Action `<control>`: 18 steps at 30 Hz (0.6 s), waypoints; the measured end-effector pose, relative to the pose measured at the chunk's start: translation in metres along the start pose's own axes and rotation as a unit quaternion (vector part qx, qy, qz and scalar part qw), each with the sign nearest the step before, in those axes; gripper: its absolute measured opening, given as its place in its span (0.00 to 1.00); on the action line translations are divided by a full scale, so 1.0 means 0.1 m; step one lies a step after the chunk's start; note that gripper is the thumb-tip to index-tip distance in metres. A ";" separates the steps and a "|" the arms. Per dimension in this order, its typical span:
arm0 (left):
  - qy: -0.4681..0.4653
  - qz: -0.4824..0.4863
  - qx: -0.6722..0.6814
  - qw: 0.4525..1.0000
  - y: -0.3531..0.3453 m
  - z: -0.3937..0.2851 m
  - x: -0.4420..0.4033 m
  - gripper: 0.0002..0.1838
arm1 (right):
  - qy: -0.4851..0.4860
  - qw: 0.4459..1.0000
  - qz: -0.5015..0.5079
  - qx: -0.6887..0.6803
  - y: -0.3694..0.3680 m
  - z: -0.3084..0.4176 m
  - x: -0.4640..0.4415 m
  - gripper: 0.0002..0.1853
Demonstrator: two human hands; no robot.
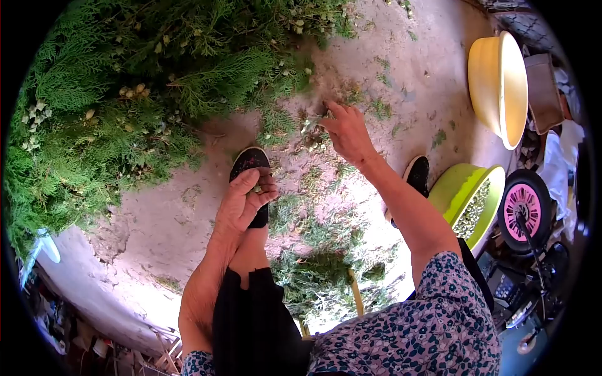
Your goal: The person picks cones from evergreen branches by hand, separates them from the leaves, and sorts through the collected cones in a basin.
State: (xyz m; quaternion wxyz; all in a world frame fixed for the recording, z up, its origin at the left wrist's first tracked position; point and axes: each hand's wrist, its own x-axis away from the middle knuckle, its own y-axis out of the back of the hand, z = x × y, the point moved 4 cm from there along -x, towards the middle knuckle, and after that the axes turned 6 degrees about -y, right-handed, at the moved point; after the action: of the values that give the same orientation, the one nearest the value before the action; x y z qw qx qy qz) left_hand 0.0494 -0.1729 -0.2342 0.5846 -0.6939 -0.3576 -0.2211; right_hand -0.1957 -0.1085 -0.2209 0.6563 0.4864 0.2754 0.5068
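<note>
My left hand (249,195) is turned palm up above my left shoe (246,156), its fingers curled around a few small green cones that only partly show. To the right, my right hand (350,133) reaches down to the floor with thumb and forefinger apart. Beside its fingertips lie pale green cones (311,127) among leaf scraps; whether the fingers touch them I cannot tell. A large heap of green conifer branches (150,94) bearing cones spreads over the upper left.
A lime-green basin (454,188) holding many small cones stands by my right shoe (417,175). Behind it a yellow basin (486,81) leans on its side. A pink-hubbed wheel (523,212) is at the right. Loose sprigs (313,276) litter the concrete floor (157,232).
</note>
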 end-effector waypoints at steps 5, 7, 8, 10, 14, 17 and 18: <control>0.001 -0.006 -0.004 1.000 0.03 0.02 -0.02 0.15 | -0.036 0.993 -0.105 -0.035 0.10 -0.11 -0.93 0.18; 0.008 -0.013 -0.005 1.000 0.01 0.01 -0.02 0.15 | -0.027 0.997 -0.075 0.017 0.05 -0.12 -1.43 0.20; 0.007 -0.015 -0.007 1.000 0.00 0.00 -0.02 0.15 | -0.041 0.996 -0.003 0.077 0.00 -0.13 -1.57 0.21; 0.008 -0.016 -0.008 1.000 -0.01 0.01 -0.01 0.15 | -0.054 0.991 0.026 0.118 -0.03 -0.13 -1.53 0.22; 0.009 -0.009 -0.002 1.000 -0.01 0.01 -0.05 0.15 | 0.011 0.997 -0.042 0.058 -0.06 -0.15 -0.93 0.26; 0.013 -0.010 -0.009 1.000 0.03 0.05 -0.03 0.15 | -0.046 0.998 0.014 0.031 -0.02 -0.08 -0.22 0.26; 0.009 -0.005 -0.005 1.000 0.03 0.04 -0.04 0.16 | -0.051 0.998 0.022 -0.015 -0.01 -0.08 -0.02 0.23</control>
State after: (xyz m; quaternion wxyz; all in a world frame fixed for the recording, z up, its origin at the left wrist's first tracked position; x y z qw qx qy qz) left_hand 0.0487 -0.1702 -0.2400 0.5829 -0.6931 -0.3548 -0.2322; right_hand -0.2033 -0.1077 -0.2255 0.6653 0.5074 0.2236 0.4999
